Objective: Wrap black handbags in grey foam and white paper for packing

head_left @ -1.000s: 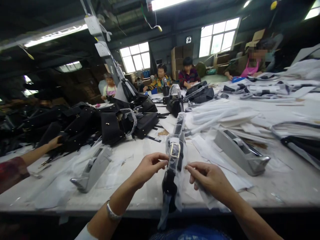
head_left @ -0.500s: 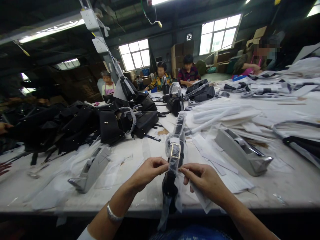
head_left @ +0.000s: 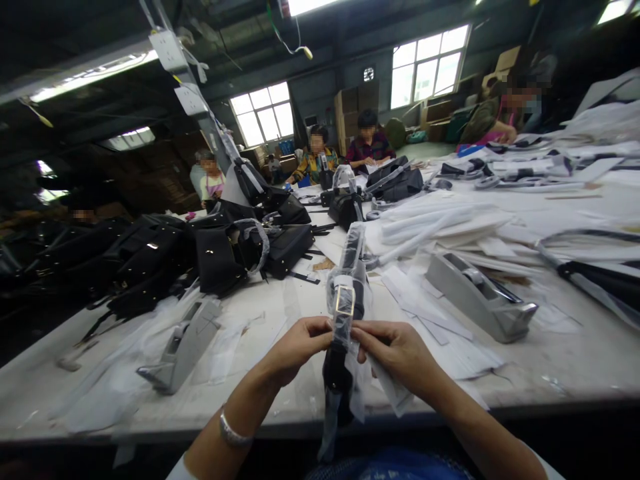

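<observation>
A black strap [head_left: 350, 267] with a gold buckle [head_left: 345, 300] lies lengthwise on the worktable [head_left: 575, 363], running away from me, wrapped in clear plastic film [head_left: 357, 387]. Its near end hangs over the table's front edge. My left hand [head_left: 299, 347] pinches the wrapped strap from the left, just below the buckle. My right hand [head_left: 400, 353] pinches it from the right at the same height, and a strip of film trails down from its fingers. A bracelet sits on my left wrist.
Two grey tape dispensers stand on the table, one at the left [head_left: 183, 347], one at the right [head_left: 480, 297]. Black bags [head_left: 220, 250] are heaped at the left and centre. White paper and wrapped straps [head_left: 450, 223] cover the right. Several people sit at the far end.
My two hands have drawn together onto the strap below the buckle. The other person's arm at the left edge has left the view.
</observation>
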The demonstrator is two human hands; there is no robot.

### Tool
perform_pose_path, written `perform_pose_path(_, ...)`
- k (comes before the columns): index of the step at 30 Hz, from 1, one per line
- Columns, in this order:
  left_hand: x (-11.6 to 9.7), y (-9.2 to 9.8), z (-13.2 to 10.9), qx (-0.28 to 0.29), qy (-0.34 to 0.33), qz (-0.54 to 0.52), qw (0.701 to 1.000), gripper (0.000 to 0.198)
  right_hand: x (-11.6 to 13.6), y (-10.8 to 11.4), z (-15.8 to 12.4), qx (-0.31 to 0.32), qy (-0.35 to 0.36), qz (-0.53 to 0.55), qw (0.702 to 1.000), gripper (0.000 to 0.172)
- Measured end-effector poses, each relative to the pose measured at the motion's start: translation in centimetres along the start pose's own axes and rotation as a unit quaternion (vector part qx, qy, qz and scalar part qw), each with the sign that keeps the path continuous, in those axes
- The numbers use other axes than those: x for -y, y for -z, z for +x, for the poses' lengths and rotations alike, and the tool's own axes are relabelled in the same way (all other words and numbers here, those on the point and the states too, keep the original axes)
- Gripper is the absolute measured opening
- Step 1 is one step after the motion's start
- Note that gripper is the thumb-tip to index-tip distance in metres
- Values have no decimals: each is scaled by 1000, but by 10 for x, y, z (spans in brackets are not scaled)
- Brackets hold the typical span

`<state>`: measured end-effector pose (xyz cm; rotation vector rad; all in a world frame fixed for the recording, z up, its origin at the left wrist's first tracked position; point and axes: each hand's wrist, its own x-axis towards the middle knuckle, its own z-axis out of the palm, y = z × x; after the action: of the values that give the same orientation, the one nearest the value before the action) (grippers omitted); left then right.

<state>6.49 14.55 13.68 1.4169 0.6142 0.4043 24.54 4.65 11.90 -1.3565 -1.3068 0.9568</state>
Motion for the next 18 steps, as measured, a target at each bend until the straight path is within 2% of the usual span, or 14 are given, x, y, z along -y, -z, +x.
perform_pose_path(5, 2, 14, -12, -27, 13, -133, 991, 14, -9, 7, -7, 41, -18, -11, 999, 39)
perform_pose_path(9, 7, 24, -35, -28, 15, -176, 984, 8, -14, 18, -26, 101, -11, -12, 995, 62)
perform_pose_path(11, 11, 23, -48, -41, -3, -192, 980, 9, -11, 23, -38, 119, -6, -38, 992, 65)
perform_pose_path(13, 14, 17, -59, -59, -35, -204, 977, 12, -7, 27, -48, 100, 8, -68, 993, 56)
perform_pose_path(15, 16, 9, -64, -71, -66, -216, 972, 13, -4, 28, -54, 54, 18, -80, 995, 41)
perform_pose_path(18, 16, -4, -64, -89, -95, -225, 966, 11, -3, 24, -55, -21, 10, -35, 999, 22)
